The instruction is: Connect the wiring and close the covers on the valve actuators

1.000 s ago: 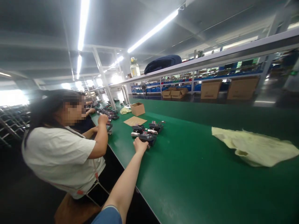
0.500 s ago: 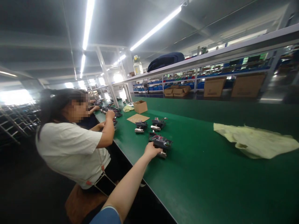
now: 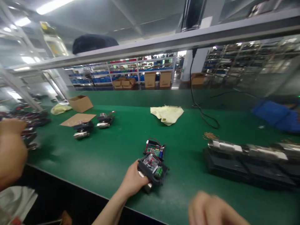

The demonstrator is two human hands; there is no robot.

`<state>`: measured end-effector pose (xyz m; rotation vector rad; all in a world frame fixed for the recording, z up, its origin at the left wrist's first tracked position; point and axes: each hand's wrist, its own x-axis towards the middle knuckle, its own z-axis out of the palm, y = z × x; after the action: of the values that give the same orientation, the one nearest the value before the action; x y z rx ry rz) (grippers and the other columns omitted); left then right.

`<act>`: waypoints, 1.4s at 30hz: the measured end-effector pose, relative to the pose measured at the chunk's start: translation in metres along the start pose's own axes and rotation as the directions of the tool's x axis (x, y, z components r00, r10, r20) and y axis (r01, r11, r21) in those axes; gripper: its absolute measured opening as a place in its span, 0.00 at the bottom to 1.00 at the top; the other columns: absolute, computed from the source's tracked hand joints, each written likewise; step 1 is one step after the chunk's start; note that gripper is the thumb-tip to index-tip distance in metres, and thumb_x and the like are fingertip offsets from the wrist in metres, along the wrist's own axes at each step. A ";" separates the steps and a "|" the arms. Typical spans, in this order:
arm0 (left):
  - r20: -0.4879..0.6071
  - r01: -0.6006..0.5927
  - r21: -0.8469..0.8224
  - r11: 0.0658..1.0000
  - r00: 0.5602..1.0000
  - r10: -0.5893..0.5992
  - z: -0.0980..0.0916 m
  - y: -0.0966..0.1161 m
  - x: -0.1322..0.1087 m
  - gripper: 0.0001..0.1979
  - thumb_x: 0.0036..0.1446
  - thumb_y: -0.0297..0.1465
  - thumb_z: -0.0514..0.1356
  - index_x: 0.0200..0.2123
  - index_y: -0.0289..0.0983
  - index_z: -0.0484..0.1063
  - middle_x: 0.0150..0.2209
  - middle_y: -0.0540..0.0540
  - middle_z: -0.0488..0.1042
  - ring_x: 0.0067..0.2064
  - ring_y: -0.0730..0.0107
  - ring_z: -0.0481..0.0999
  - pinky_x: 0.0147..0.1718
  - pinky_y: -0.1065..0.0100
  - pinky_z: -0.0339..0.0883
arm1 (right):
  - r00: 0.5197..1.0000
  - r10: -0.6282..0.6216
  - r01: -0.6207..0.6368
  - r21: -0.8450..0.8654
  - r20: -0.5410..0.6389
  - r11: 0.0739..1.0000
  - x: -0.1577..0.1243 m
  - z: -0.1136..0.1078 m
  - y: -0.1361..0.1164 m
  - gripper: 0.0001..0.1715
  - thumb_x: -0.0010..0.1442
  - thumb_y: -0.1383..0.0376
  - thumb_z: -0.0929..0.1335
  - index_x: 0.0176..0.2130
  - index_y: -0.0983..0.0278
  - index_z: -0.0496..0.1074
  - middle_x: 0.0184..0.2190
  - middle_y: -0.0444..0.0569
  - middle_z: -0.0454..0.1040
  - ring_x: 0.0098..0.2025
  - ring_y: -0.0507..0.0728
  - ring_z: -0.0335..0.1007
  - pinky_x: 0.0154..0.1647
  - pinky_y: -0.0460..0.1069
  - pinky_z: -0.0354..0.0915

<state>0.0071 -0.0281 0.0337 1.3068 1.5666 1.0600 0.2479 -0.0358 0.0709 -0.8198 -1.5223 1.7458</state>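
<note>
My left hand [image 3: 133, 180] grips a motor assembly [image 3: 153, 168] by its silver cylinder; the black housing holds a clear cover and a green connector. Just behind it, a green circuit board [image 3: 153, 150] with red wires and a blue part shows, apparently joined to the assembly. My right hand [image 3: 208, 210] is at the lower edge, blurred, its fingers curled; whether anything is in them I cannot make out. To its upper right, several silver cylinders [image 3: 225, 146] rest on black housings [image 3: 234, 170]. Two similar assemblies [image 3: 82, 129] stand at the left.
A co-worker's arm [image 3: 10, 150] reaches in at far left. Beyond lie a yellow cloth [image 3: 167, 114], a cardboard sheet [image 3: 78, 119] and an open cardboard box [image 3: 81, 103]. A black cable [image 3: 199, 106] hangs down to the green table [image 3: 112, 147]. A blue bin [image 3: 276, 115] stands right.
The view has swung to the right. My left hand has brought the assembly away from the two others and nearer to me. My right hand and the row of cylinders have come into view.
</note>
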 end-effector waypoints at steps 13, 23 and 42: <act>0.413 -0.333 -0.340 0.880 0.787 0.457 0.022 0.005 -0.031 0.17 0.40 0.32 0.70 0.35 0.39 0.69 0.48 0.41 0.69 0.48 0.59 0.69 0.47 0.62 0.62 | 0.809 0.586 -0.432 0.619 -0.056 0.656 0.044 -0.028 -0.005 0.32 0.68 0.49 0.52 0.40 0.68 0.72 0.35 0.56 0.78 0.31 0.57 0.76 0.32 0.51 0.71; 0.345 -0.051 -0.375 0.926 0.919 0.190 0.043 0.013 -0.035 0.14 0.42 0.32 0.68 0.30 0.37 0.67 0.34 0.46 0.72 0.37 0.65 0.70 0.36 0.68 0.64 | 0.954 0.298 -0.260 0.548 0.020 0.795 0.031 -0.050 -0.029 0.23 0.54 0.48 0.67 0.40 0.63 0.73 0.41 0.53 0.78 0.48 0.63 0.73 0.51 0.62 0.65; 0.209 -0.060 -0.265 0.962 0.971 0.118 0.070 0.011 -0.047 0.13 0.51 0.31 0.61 0.41 0.36 0.72 0.42 0.43 0.76 0.44 0.58 0.75 0.45 0.62 0.67 | 0.803 0.552 -0.586 0.469 0.226 0.661 0.102 -0.044 -0.024 0.19 0.61 0.55 0.61 0.30 0.67 0.69 0.23 0.50 0.75 0.23 0.56 0.72 0.27 0.50 0.68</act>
<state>0.0825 -0.0669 0.0253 1.2767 1.1703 1.0907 0.2272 0.0749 0.0863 -1.0185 -0.7543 2.5146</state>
